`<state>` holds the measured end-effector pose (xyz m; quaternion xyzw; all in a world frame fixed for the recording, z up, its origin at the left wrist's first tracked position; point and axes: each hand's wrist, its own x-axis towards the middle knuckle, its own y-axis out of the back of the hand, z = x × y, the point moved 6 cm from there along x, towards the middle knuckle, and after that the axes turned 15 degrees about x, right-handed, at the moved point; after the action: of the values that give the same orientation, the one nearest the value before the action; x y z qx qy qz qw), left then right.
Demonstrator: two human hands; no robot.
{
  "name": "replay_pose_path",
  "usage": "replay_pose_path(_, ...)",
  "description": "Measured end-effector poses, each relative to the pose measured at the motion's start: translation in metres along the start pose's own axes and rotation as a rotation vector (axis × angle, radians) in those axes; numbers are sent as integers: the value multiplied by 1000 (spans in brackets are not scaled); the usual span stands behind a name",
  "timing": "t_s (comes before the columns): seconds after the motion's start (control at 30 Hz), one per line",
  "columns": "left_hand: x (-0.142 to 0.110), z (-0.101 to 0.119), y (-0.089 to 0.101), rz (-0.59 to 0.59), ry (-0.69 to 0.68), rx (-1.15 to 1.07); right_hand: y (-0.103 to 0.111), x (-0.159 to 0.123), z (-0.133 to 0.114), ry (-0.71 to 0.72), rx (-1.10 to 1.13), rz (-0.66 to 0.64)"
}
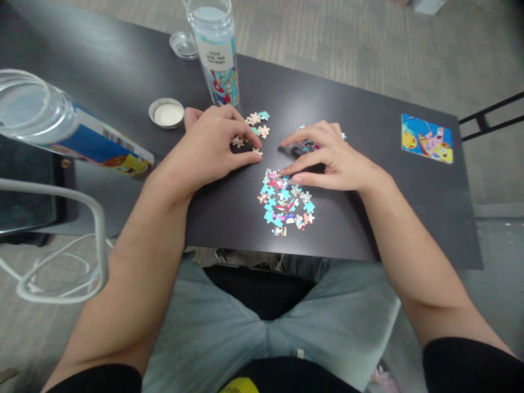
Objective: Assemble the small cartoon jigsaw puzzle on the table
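Note:
My left hand (219,139) pinches a small jigsaw puzzle piece (256,152), pale side showing, between thumb and index finger. Just beyond those fingers lie several loose pieces (254,118), some turned pale side up. My right hand (327,155) has its fingers spread above the dark table, thumb and index finger at the upper edge of a pile of colourful, picture-side-up puzzle pieces (282,202). Another group of pieces (310,146) is partly hidden under the right hand.
A clear, picture-wrapped tube (223,71) stands at the back, and a larger one (90,134) at the left. Two round lids (166,113) lie nearby. A cartoon picture card (427,138) rests on the right of the dark table (360,114). A white cable (100,240) loops at left.

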<state>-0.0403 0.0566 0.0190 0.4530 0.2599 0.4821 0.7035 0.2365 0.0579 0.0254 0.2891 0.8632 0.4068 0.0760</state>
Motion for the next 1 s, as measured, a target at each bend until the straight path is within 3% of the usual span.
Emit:
replay_pose_path(0.13, 0, 5, 2, 66, 23, 60, -1, 0, 2, 1, 25, 17)
replay_pose_path(0.57, -2, 18, 3, 42, -28, -50, 1, -1, 14, -61, -63, 81)
replay_pose_path(0.77, -2, 13, 11, 114, 111, 5, -7, 0, 17, -51, -132, 102)
replay_pose_path(1.0, -3, 5, 15, 165, 213, 114, -30, 6, -4, -48, -197, 36)
